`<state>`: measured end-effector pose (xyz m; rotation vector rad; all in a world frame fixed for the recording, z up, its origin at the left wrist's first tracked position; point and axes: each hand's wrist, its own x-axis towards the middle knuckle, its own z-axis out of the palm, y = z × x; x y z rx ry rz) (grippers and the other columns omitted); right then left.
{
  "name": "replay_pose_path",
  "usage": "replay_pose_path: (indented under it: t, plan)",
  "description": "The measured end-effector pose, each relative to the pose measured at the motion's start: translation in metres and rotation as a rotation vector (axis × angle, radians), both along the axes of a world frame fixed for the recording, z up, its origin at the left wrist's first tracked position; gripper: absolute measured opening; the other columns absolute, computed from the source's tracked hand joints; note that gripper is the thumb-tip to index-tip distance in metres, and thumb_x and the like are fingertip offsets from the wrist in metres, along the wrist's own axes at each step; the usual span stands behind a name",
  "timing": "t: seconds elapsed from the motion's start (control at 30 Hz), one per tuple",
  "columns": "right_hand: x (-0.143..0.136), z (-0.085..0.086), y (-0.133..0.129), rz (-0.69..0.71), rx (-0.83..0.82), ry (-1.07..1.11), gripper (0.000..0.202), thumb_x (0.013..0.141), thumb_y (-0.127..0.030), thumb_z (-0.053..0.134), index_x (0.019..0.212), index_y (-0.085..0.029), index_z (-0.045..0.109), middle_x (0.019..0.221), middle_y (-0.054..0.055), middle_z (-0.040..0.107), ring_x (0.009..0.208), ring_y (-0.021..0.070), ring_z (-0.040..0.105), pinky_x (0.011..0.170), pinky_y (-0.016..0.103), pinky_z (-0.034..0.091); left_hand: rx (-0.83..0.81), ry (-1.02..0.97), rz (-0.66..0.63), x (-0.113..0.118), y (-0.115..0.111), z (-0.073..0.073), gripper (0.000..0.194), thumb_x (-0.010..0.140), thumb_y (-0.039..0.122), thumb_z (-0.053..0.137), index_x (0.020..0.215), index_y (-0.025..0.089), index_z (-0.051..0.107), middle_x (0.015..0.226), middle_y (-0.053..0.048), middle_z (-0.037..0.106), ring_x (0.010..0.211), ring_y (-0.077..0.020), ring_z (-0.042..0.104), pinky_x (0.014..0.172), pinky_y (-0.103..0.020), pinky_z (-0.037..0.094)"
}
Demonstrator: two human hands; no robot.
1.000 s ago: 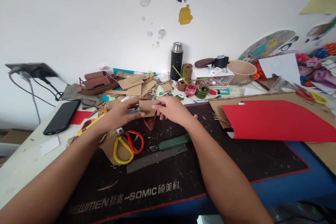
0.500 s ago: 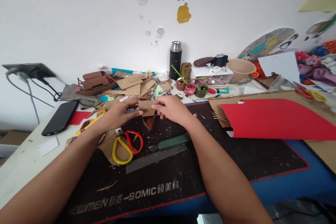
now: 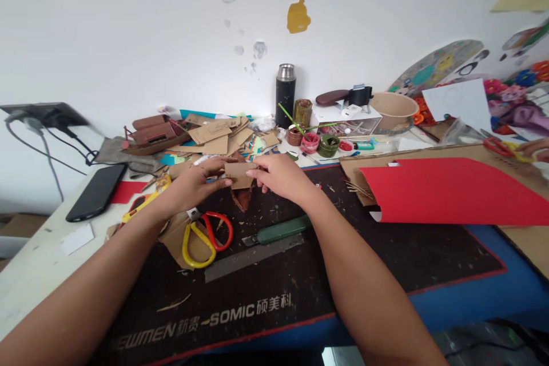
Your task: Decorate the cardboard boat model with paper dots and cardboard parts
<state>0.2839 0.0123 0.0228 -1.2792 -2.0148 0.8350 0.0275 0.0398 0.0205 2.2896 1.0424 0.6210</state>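
Note:
Between my two hands is a small piece of brown cardboard (image 3: pixel 239 175). My left hand (image 3: pixel 205 178) pinches its left edge, thumb in front and fingers behind. The right edge is gripped by my right hand (image 3: pixel 274 174), its thumb and fingertips on the card. Under and behind the cardboard, partly hidden by it, lies a reddish-brown pointed piece (image 3: pixel 242 200) on the dark mat. Closer to me are scissors with red and yellow handles (image 3: pixel 206 240) and a green utility knife (image 3: pixel 281 231) with its blade out, both apart from my hands.
A grey strip (image 3: pixel 253 257) lies on the black mat (image 3: pixel 364 274). Cardboard scraps (image 3: pixel 218 134), open paint pots (image 3: pixel 328 146) and a black flask (image 3: pixel 285 97) stand behind. A red sheet (image 3: pixel 446 191) is at right, a phone (image 3: pixel 96 193) at left. Another person's hand (image 3: pixel 538 150) is at far right.
Another person's hand has appeared at the far right by the second pair of scissors. My hands keep nearly the same hold on the cardboard. The view has shifted slightly.

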Motion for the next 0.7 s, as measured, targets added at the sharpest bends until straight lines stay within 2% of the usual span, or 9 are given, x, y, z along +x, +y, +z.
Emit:
replay_pose_path:
  t: [0.13,0.3,0.5,0.7]
  plan:
    - [0.0004,0.0008,-0.0004,0.017,-0.009,-0.004,0.036,0.103,-0.018,0.070,0.070,-0.020,0.055,0.065,-0.003,0.070,0.053,0.0132,0.064,0.063,0.027,0.039,0.032,0.022,0.007,0.0004,0.0004,-0.0014,0.051,0.096,0.070,0.065,0.126,0.030,0.075,0.145,-0.008,0.072,0.129,-0.0320,0.068,0.116,-0.051,0.052]
    - [-0.0003,0.0002,-0.0014,0.016,-0.026,-0.001,0.037,0.103,-0.019,0.070,0.070,-0.021,0.052,0.065,-0.003,0.070,0.052,0.0138,0.066,0.061,0.028,0.039,0.047,0.025,0.000,-0.0016,0.0007,-0.0004,0.053,0.096,0.072,0.063,0.127,0.031,0.075,0.150,-0.007,0.069,0.133,-0.0318,0.066,0.117,-0.048,0.052]
    - [-0.0005,0.0017,-0.0027,0.021,-0.086,0.029,0.032,0.105,-0.021,0.067,0.074,-0.020,0.057,0.068,-0.003,0.070,0.053,0.0127,0.066,0.062,0.026,0.040,0.035,0.088,0.013,-0.0069,0.0017,0.0022,0.062,0.096,0.071,0.063,0.138,0.027,0.069,0.149,-0.012,0.069,0.134,-0.0343,0.065,0.116,-0.050,0.050]
    - [0.0003,0.0052,-0.0035,0.032,-0.092,-0.014,0.028,0.105,-0.022,0.065,0.078,-0.019,0.059,0.071,-0.003,0.071,0.055,0.0114,0.065,0.065,0.025,0.040,0.016,0.017,0.032,-0.0025,-0.0035,0.0078,0.050,0.100,0.067,0.061,0.127,0.026,0.074,0.145,-0.010,0.071,0.131,-0.0326,0.066,0.111,-0.043,0.050]
